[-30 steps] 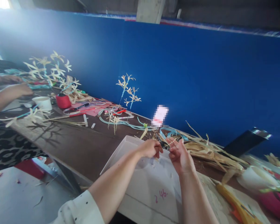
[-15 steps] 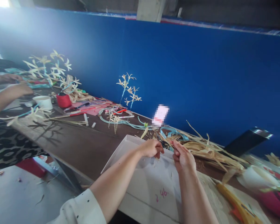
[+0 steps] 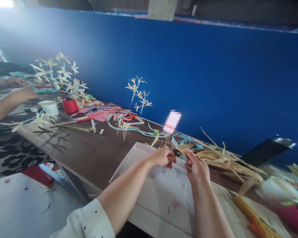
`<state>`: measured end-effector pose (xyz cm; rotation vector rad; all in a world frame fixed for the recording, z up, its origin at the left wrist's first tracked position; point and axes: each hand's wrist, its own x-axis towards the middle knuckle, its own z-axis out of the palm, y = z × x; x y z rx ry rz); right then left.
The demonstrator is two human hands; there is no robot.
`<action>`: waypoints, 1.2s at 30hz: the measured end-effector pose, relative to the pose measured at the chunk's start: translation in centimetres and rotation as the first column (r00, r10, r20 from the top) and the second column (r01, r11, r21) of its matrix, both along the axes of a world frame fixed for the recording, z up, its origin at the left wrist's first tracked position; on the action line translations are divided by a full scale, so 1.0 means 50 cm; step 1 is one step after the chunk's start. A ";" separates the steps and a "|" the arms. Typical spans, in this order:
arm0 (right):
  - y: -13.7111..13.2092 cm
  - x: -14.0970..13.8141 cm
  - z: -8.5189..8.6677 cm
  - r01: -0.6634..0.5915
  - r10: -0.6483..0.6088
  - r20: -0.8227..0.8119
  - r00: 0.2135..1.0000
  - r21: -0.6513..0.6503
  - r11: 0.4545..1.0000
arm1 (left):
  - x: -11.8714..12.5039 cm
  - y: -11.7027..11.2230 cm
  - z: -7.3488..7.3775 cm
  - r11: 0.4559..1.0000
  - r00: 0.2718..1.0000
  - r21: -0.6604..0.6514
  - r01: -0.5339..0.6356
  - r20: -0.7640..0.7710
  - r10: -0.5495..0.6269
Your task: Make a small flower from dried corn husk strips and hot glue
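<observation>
Over a white box lid (image 3: 164, 188) marked with pink handwritten numbers, both of my hands are raised close together. My left hand (image 3: 163, 157) is closed with its fingers curled down; what they hold, if anything, is hidden. A thin straw-coloured strip (image 3: 180, 151) is pinched between the thumb and fingers of my right hand (image 3: 198, 167), its end pointing toward the left hand. Small pale scraps lie on the lid below the fingers. Just beyond the hands, dried husk strips (image 3: 218, 160) are heaped beside a loop of light blue ribbon (image 3: 178, 140).
A yellow-handled cutter (image 3: 253, 215) lies at right near a white cup (image 3: 275, 191) and a dark cylinder (image 3: 265, 150). Husk flowers (image 3: 139, 94) on blue stems stand along the blue partition (image 3: 213, 72). Another person's hands (image 3: 22, 92) work at far left, by a white cup (image 3: 49, 107).
The camera view has shifted slightly, moving the surroundings a little to the right. My hands stay close together over the lid, and the thin strip at the right hand shows more clearly.
</observation>
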<state>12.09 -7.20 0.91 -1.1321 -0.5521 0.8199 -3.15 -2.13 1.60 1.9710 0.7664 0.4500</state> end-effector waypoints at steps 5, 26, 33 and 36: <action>0.003 0.000 -0.005 0.009 -0.008 -0.007 1.000 0.023 1.000 | 0.000 0.008 -0.012 1.000 1.000 0.026 0.012 0.004 -0.012; 0.006 -0.001 -0.008 0.010 -0.013 0.036 0.999 0.074 0.997 | 0.002 0.011 0.000 0.973 0.982 0.137 -0.186 0.070 0.178; 0.007 -0.001 -0.011 0.023 -0.030 0.093 0.995 0.076 0.997 | 0.001 -0.004 0.003 0.989 0.986 -0.056 -0.140 0.087 0.144; 0.008 0.001 -0.015 0.058 -0.067 0.118 0.991 0.082 0.995 | 0.004 -0.012 0.007 0.957 0.980 -0.281 -0.066 0.162 0.115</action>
